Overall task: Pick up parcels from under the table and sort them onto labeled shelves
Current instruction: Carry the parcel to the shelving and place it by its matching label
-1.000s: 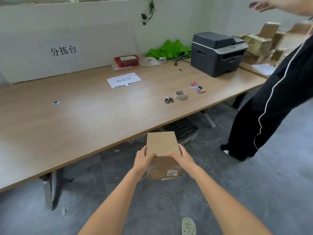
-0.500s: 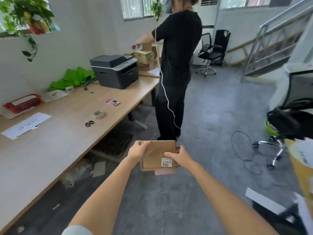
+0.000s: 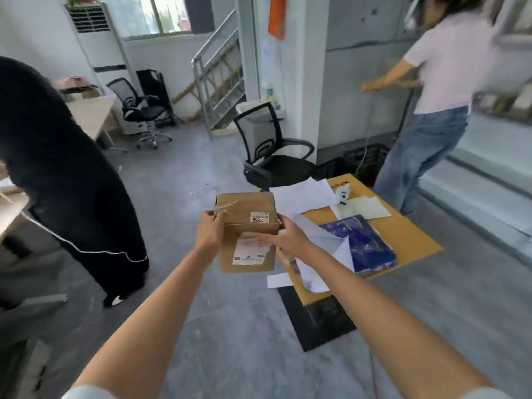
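Observation:
I hold a brown cardboard parcel (image 3: 247, 217) out in front of me at waist height. A small white sticker reading 2259 sits on its upper face, and a larger shipping label faces me on the near side. My left hand (image 3: 209, 231) grips the parcel's left edge. My right hand (image 3: 285, 239) rests across the right side, with its fingers lying over the shipping label. No shelves are clearly in view.
A person in black (image 3: 66, 174) stands close on my left. Another person in a pale shirt and jeans (image 3: 431, 116) stands at the right. A low yellow table (image 3: 408, 234) with papers and a blue bag is just right of the parcel. An office chair (image 3: 270, 151) stands ahead.
My view has swung right, away from the long wooden table toward the room's middle. The parcel has tilted so the shipping label faces me, and my right fingers now lie over it.

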Motion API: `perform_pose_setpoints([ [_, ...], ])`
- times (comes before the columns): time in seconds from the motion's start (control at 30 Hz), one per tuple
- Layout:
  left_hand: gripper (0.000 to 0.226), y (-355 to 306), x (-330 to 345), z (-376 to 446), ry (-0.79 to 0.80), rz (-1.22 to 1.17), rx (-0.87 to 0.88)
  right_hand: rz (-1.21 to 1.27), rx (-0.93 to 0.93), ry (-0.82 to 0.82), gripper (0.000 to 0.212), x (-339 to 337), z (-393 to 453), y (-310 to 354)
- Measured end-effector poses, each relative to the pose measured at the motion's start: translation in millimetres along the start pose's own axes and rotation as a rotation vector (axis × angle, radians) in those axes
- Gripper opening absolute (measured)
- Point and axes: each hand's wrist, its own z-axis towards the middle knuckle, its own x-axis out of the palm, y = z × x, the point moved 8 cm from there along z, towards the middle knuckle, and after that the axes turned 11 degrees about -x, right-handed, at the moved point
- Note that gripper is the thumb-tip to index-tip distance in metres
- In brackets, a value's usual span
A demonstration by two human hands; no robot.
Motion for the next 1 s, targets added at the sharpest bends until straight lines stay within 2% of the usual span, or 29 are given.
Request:
perform_pose_setpoints([
  [0.07, 0.031, -47, 50, -14, 0.035, 0.008, 0.099, -0.036, -0.037, -0.078, 0.071, -68, -9, 4],
  [0.2, 0.044, -127, 148, -49, 0.159, -0.031, 0.225, -0.033, -0.116, -0.232, 0.054, -196, -36, 12],
  [0.37, 0.084, -174, 278, -105, 0.474, -0.143, 0.125, 0.011, -0.085, -0.472, 0.050, -328, -95, -5],
  [0.47, 0.095, -186, 356, -140, 0.617, -0.119, 0.123, 0.020, -0.045, -0.644, 0.050, -392, -142, -26],
  [0.6, 0.060, -192, 457, -192, 0.821, -0.060, 0.135, 0.073, 0.012, -0.859, 0.043, -457, -207, -64],
  [0.7, 0.054, -191, 532, -231, 0.959, -0.035, 0.118, 0.048, 0.079, -0.955, 0.034, -497, -260, -80],
  [0.77, 0.049, -192, 609, -280, 1.134, 0.055, 0.111, 0.020, 0.126, -1.102, 0.028, -546, -312, -103],
  [0.87, 0.064, -196, 650, -302, 1.208, 0.113, 0.161, -0.033, 0.157, -1.136, 0.046, -570, -334, -108],
  [0.93, 0.061, -197, 661, -311, 1.222, 0.075, 0.178, -0.051, 0.166, -1.110, 0.056, -575, -337, -108],
  [1.0, 0.057, -198, 690, -331, 1.297, 0.120, 0.200, -0.045, 0.196, -1.168, 0.059, -592, -353, -119],
])
